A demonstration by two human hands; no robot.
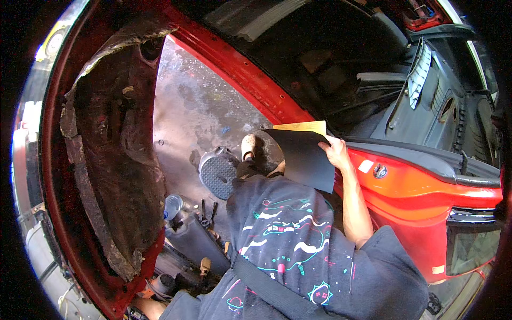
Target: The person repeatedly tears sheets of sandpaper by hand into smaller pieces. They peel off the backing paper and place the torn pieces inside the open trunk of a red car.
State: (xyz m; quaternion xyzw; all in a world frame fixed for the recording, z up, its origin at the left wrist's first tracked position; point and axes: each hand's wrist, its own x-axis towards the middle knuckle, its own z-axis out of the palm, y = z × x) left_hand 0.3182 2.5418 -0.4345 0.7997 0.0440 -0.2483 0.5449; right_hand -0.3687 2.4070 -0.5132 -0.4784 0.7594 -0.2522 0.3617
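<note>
My right hand [336, 152] grips the right edge of a dark grey sheet [305, 160], held up in front of my chest. A tan sheet [302, 127] shows just behind its top edge. The hand sits next to the red car body [405, 186] at the rim of its open compartment [341, 69]. Of my left arm only a bit of forearm [143, 308] shows at the lower left; the hand itself is hidden. I wear a dark top with colourful prints [288, 234] and a strap across it.
A raised red lid with torn dark lining [114, 154] fills the left. Below me on the stained concrete floor [197, 106] are my pale shoe [248, 146], a grey round stool [218, 173], a plastic bottle [172, 205], pliers [206, 213] and a dark case [192, 240].
</note>
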